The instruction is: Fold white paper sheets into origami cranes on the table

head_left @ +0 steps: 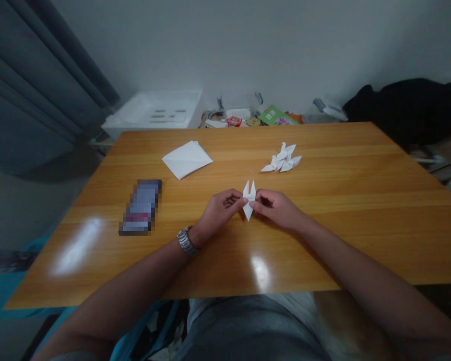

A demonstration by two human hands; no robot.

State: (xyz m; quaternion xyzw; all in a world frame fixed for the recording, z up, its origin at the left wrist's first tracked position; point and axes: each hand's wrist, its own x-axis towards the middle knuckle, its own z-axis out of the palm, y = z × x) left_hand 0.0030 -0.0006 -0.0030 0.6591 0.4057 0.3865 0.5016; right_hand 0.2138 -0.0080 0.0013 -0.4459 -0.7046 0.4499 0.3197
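Observation:
A small folded white paper figure (248, 199) with two upward points is pinched between both my hands just above the wooden table (323, 240). My left hand (220, 209), with a metal watch on its wrist, grips its left side with closed fingers. My right hand (274, 206) pinches its right side. Behind them lie finished white paper cranes (283, 159) in a small cluster. A stack of flat white paper squares (187, 158) rests to the back left.
A dark phone-like slab (141, 206) lies on the table at the left. Beyond the far edge are a white plastic bin (154, 111), colourful small clutter (255, 118) and a dark cloth heap (409, 108). A grey curtain (30, 85) hangs at the left.

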